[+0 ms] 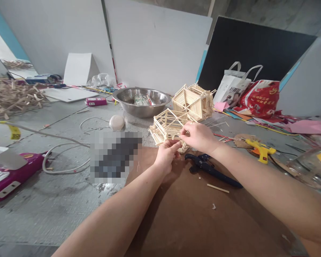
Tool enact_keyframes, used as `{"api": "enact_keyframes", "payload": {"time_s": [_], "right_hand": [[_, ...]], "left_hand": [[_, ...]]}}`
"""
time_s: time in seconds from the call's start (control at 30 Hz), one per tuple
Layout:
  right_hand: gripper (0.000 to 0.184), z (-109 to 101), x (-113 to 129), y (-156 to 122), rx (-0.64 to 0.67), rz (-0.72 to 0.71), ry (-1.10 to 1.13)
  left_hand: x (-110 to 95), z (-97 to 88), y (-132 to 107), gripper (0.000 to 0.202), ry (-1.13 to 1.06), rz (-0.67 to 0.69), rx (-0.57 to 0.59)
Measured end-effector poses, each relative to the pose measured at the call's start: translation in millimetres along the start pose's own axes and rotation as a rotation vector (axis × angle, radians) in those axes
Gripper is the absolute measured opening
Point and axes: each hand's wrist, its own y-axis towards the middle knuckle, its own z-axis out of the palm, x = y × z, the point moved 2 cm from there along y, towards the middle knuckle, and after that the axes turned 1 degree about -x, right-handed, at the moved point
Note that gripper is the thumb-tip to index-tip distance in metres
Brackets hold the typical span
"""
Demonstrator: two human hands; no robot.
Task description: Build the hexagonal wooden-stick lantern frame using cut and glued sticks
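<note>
An open lattice framework of thin wooden sticks sits in front of me at the far end of the brown board. My left hand pinches its near lower edge between thumb and fingers. At the near right side of the same framework, my right hand has its fingertips pressed together; whatever lies between them is too small to make out. Just behind stands a second stick polyhedron, its faces filled with rows of sticks. Dark-handled cutters and a short loose stick lie below my right forearm.
A steel basin holding plastic packaging stands behind. To the right lie a yellow glue gun, a red bag and coloured paper. On the left are a purple power strip, grey cables, a round white object and a stick pile.
</note>
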Motion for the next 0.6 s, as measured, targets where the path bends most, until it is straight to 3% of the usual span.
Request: {"api": "enact_keyframes", "payload": {"time_s": [0.6], "right_hand": [[0.009, 0.1, 0.1, 1.6, 0.03, 0.063, 0.052]], "left_hand": [[-1.6, -0.1, -0.4, 0.017, 0.03, 0.022, -0.001]]}}
